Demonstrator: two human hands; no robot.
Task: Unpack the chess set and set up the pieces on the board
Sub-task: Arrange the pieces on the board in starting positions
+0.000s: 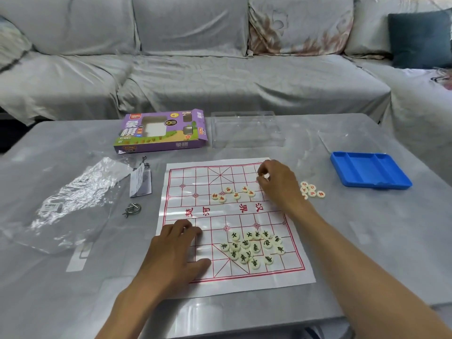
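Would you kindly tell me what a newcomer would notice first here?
The white paper board with red grid lines at the table's centre, heaped with cream round pieces near its front. The right hand pinches a piece at the far corner; the left hand presses the near-left edge.

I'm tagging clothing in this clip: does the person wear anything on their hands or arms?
Nothing shows. The left hand and right hand are bare: no gloves, rings, watch or bands visible. Both forearms are uncovered to the frame's lower edge, with no sleeve in view.
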